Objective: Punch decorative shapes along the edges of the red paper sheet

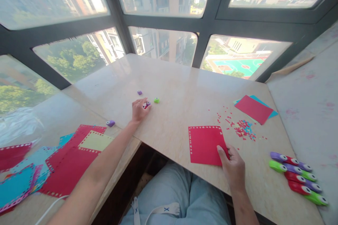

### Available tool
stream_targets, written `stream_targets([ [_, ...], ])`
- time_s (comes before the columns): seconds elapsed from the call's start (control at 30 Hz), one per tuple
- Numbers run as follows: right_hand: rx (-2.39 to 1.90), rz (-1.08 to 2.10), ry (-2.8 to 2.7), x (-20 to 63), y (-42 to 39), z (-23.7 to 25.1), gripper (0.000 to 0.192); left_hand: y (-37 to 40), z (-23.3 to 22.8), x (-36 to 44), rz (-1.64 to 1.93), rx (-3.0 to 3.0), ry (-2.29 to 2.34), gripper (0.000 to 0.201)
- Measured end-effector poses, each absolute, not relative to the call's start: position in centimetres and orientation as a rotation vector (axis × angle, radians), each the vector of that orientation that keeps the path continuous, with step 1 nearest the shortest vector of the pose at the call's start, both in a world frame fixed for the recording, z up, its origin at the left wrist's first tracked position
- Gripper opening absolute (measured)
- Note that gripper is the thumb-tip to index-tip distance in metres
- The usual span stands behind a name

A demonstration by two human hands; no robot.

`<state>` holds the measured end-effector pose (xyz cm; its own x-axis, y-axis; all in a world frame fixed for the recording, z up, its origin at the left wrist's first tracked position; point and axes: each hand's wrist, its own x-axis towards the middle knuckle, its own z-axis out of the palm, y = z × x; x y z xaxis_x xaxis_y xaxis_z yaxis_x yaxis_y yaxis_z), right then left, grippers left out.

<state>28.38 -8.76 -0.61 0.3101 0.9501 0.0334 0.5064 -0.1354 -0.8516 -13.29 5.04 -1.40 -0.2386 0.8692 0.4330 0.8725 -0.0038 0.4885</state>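
On a pale marble-look tabletop (185, 91) by tall windows, the left hand (139, 110) reaches far forward, fingers curled around a small red craft punch with googly eyes (146, 104). A small green punch (156, 100) lies just to its right. Near the table's front edge, the right hand (232, 164) pinches the corner of a red paper square with punched borders (204, 144).
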Motion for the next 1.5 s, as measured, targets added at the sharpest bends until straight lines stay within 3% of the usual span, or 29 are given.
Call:
stream_targets([
  [0.33,-1.76,0.701,-1.313,28.3,-8.7,-0.5,0.055,4.2,-1.5,-12.8,-1.138,-2.002,-2.038,0.02],
  [0.57,-1.786,0.69,-1.183,28.5,-8.1,-0.8,0.053,1.7,-1.3,-8.4,-1.371,-2.267,-1.805,0.022],
  [0.9,-1.459,1.154,-0.95,28.8,-5.2,-0.1,0.045,0.4,-1.5,-0.1,-1.287,-2.967,-1.632,0.021],
  [1.17,-1.365,1.151,-0.902,29.1,-3.5,-0.3,0.05,0.5,-1.6,3.5,-1.852,-3.188,-1.656,0.024],
  [1.5,-1.353,1.062,-0.996,29.8,-2.1,-1.0,0.045,0.3,-1.8,3.3,-1.621,-3.215,-1.662,0.03],
])
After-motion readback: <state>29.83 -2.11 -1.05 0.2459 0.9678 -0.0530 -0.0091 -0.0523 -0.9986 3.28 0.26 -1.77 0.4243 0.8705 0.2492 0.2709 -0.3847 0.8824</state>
